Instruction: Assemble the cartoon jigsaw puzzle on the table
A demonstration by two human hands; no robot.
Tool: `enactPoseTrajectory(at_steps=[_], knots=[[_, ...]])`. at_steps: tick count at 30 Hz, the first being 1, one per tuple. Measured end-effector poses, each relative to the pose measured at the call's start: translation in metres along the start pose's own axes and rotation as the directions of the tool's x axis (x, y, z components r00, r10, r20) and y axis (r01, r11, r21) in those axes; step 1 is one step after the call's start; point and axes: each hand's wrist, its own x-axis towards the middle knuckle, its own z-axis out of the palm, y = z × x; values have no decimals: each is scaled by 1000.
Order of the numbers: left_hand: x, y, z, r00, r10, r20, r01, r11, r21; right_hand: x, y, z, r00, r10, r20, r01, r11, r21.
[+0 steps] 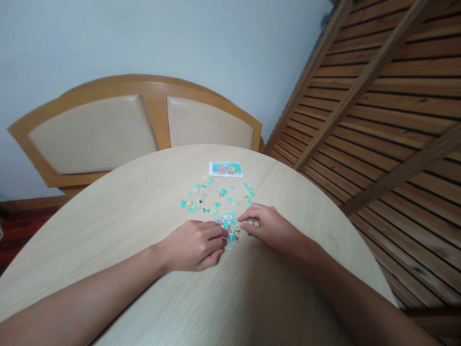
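Note:
A partly joined jigsaw puzzle lies on the table, with a pale cartoon figure down its middle and pink and yellow parts at its sides. My left hand rests against its left side, fingers together and curled over pink puzzle pieces, which they partly hide. Just off the right side is my right hand, with thumb and forefinger apart and nothing visible held between their tips. Through the gap of that hand a yellowish puzzle piece shows on the table.
Beyond my hands, several loose turquoise puzzle pieces lie scattered. A picture sheet with cartoon figures sits farther back on the round wooden table. Behind it stands a padded wooden bench back; slatted wood rises at the right.

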Motion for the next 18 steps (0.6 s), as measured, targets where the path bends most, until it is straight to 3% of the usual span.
enactPoseTrajectory(at_steps=[5, 11, 18], knots=[[1, 0, -1, 999, 24, -31, -24, 1000, -1, -2, 9, -18, 995, 97, -33, -99, 993, -70], [0, 0, -1, 1000, 15, -16, -15, 1000, -5, -6, 17, -27, 968, 246, 53, -236, 959, -158], [-1, -1, 1, 1000, 6, -5, -6, 1000, -16, -8, 23, -25, 967, 225, 116, -214, 972, -101]])
